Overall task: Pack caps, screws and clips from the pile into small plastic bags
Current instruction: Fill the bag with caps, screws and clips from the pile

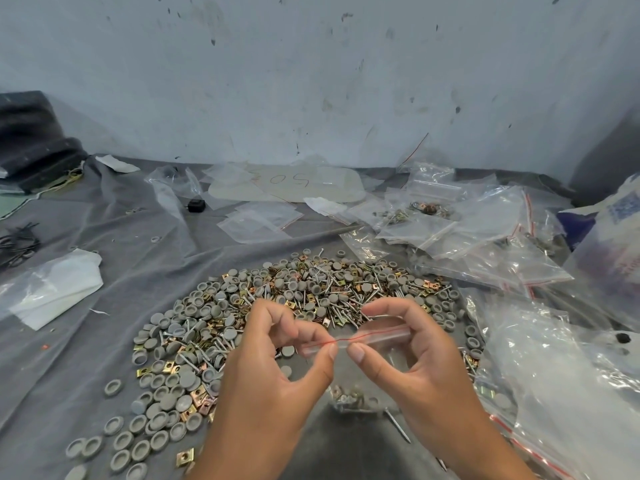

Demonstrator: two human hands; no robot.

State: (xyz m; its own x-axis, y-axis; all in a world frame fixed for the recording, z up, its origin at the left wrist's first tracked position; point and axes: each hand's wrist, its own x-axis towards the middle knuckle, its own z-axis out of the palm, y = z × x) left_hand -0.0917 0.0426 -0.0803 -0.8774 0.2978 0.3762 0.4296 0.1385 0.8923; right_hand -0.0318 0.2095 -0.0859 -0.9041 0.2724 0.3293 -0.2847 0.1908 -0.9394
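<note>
A wide pile (270, 317) of grey round caps, silver screws and brass clips lies on the grey cloth in the middle. Both hands hold a small clear zip bag (367, 344) with a red seal line above the near edge of the pile. My left hand (277, 372) pinches the bag's top at its left end between thumb and fingers. My right hand (415, 362) pinches the top at its right part. The bag hangs down between the hands, and its bottom (353, 400) holds some caps, screws and clips.
Empty and filled clear bags (485, 244) are heaped at the right and back. More bags (568, 393) lie close to my right wrist. A loose screw (398, 426) lies below the bag. Folded white plastic (55, 289) lies at the left, dark fabric (31, 140) at the back left.
</note>
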